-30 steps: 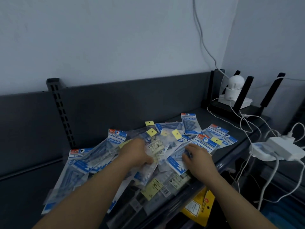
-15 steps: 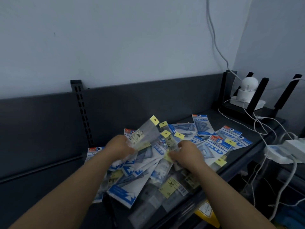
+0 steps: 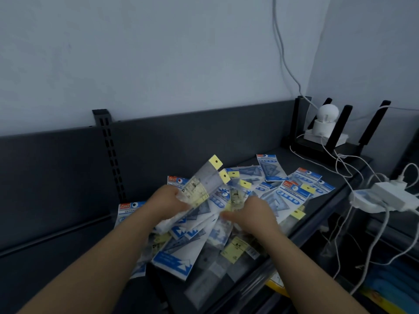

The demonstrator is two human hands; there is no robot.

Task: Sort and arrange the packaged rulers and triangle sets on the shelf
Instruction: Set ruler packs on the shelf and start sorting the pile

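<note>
Still sorting: left hand (image 3: 169, 203) grips ruler packets (image 3: 204, 183) above the heap (image 3: 172, 261) on the shelf (image 3: 292, 159); right hand (image 3: 251, 215) sits among them, grasp unclear. Next, I'd guess, pulling triangle sets (image 3: 292, 197) apart

Dim, bluish light, soft and even; the pale wall (image 3: 158, 53) is brightest, the dark shelf (image 3: 56, 241) murky. The near packets (image 3: 174, 261) smear with motion; edges bow.

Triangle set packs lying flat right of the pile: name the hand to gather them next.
Right, most likely. The left hand grips a raised fan of ruler packs, so it is occupied. The right hand sits low, beside those triangle set packs.
</note>
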